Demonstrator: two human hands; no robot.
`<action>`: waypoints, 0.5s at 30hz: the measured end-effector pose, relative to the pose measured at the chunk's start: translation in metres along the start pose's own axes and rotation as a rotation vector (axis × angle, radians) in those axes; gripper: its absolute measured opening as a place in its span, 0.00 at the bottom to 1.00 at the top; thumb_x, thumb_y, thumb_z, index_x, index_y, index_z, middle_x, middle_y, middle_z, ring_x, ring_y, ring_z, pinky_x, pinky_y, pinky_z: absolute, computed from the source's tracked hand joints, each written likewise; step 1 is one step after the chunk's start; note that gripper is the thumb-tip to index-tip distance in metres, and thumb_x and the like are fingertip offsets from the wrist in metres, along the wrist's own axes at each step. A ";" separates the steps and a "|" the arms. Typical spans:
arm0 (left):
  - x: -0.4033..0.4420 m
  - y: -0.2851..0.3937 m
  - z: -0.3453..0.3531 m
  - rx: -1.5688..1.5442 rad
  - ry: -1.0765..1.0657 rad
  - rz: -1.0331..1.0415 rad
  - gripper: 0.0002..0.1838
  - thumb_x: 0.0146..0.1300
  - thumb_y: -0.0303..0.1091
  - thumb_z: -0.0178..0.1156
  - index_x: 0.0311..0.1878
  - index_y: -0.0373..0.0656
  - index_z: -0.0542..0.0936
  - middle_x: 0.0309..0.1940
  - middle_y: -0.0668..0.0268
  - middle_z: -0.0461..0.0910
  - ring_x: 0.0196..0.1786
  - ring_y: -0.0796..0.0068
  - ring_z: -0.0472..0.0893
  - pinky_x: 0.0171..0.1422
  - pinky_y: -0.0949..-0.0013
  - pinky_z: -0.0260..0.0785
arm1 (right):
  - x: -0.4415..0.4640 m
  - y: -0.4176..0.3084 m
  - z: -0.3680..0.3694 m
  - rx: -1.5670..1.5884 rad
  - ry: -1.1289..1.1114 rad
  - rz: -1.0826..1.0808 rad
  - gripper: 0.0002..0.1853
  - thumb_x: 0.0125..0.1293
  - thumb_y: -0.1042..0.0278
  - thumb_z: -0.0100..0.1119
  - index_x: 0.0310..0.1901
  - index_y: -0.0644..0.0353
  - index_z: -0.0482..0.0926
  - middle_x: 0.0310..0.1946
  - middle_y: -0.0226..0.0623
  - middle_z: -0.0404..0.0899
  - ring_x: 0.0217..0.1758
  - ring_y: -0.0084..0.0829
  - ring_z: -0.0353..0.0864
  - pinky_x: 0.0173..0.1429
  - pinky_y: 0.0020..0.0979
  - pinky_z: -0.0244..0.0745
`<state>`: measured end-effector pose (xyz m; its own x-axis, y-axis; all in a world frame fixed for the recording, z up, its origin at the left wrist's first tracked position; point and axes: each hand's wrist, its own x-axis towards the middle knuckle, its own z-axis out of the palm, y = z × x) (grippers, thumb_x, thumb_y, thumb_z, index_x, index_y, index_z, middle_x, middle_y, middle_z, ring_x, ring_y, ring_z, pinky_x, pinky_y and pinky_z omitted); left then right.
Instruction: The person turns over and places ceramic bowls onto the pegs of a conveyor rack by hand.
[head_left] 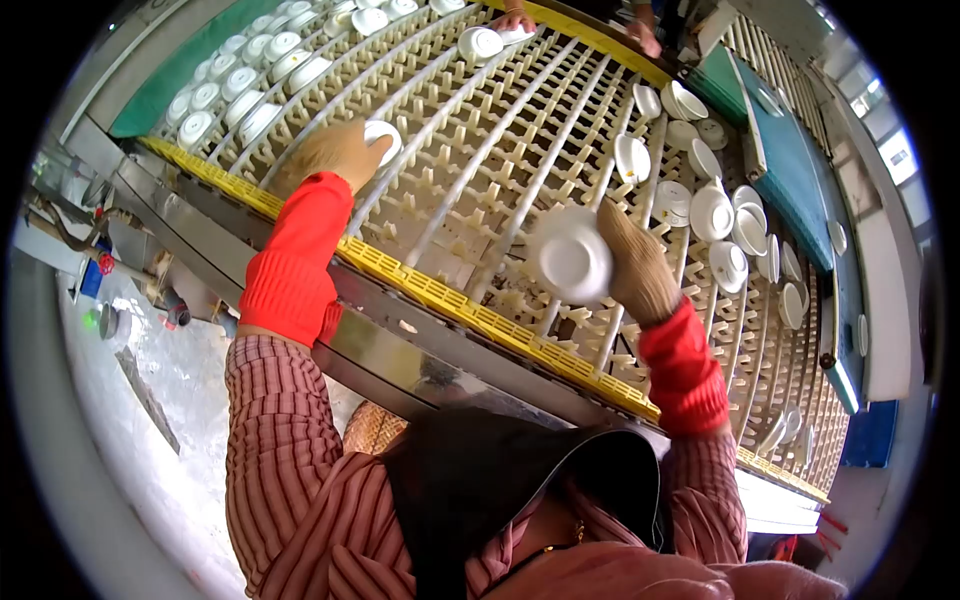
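My left hand (335, 157), in a tan glove with a red cuff, is at the near left of the slatted conveyor. Its fingers close on the edge of a small white dish (383, 143) at the pegs. To the right, my gloved right hand (640, 268) grips another white dish (570, 256) by its rim, held above the conveyor (520, 215) and smeared by motion. Beyond that hand, loose white dishes (711, 213) lie scattered, some overlapping or tipped. At the far left, several white dishes (240, 82) stand in rows between the rails.
A yellow chain strip (450, 308) and metal frame (390, 362) run along the near edge. Across the conveyor, another person's hand (513, 20) touches a dish, and a second hand (645, 38) shows near the far edge. A green-blue belt (790, 165) slopes down at right.
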<state>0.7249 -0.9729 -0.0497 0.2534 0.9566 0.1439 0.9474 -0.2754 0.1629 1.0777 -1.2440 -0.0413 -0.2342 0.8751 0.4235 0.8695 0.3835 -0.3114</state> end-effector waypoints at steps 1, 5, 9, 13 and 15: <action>-0.001 0.003 -0.001 0.014 0.032 0.029 0.29 0.73 0.59 0.60 0.63 0.47 0.89 0.56 0.49 0.91 0.57 0.44 0.89 0.64 0.45 0.78 | 0.029 -0.012 0.010 0.108 0.055 -0.016 0.36 0.58 0.66 0.87 0.63 0.61 0.74 0.47 0.52 0.87 0.52 0.58 0.93 0.56 0.51 0.90; -0.007 0.015 -0.009 -0.012 0.059 0.101 0.29 0.74 0.58 0.60 0.61 0.43 0.89 0.53 0.49 0.91 0.54 0.42 0.89 0.61 0.43 0.78 | 0.118 -0.031 0.044 0.212 0.172 0.126 0.37 0.65 0.60 0.84 0.68 0.62 0.71 0.52 0.55 0.87 0.52 0.55 0.94 0.55 0.48 0.93; -0.024 0.030 -0.019 -0.107 -0.009 0.326 0.29 0.75 0.61 0.62 0.52 0.40 0.90 0.48 0.48 0.91 0.52 0.42 0.89 0.61 0.45 0.80 | 0.164 -0.004 0.080 1.627 0.123 0.638 0.15 0.84 0.64 0.63 0.60 0.63 0.73 0.55 0.53 0.87 0.52 0.47 0.94 0.61 0.43 0.95; -0.047 0.044 -0.024 -0.374 -0.243 0.389 0.31 0.80 0.57 0.63 0.69 0.37 0.85 0.57 0.48 0.91 0.61 0.54 0.89 0.67 0.57 0.78 | 0.104 0.036 0.081 1.368 0.192 0.676 0.27 0.88 0.53 0.57 0.73 0.70 0.77 0.55 0.45 0.94 0.55 0.35 0.95 0.63 0.36 0.89; -0.051 0.055 -0.028 -0.531 -0.433 0.321 0.36 0.80 0.62 0.63 0.72 0.36 0.84 0.56 0.57 0.92 0.62 0.68 0.88 0.67 0.64 0.77 | 0.058 0.056 0.047 0.948 0.212 0.727 0.28 0.87 0.51 0.59 0.72 0.68 0.81 0.58 0.43 0.93 0.56 0.33 0.94 0.66 0.35 0.85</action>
<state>0.7585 -1.0394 -0.0208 0.6593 0.7430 -0.1149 0.6201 -0.4510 0.6420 1.0929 -1.1580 -0.0740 0.3289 0.9443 -0.0059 0.0845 -0.0356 -0.9958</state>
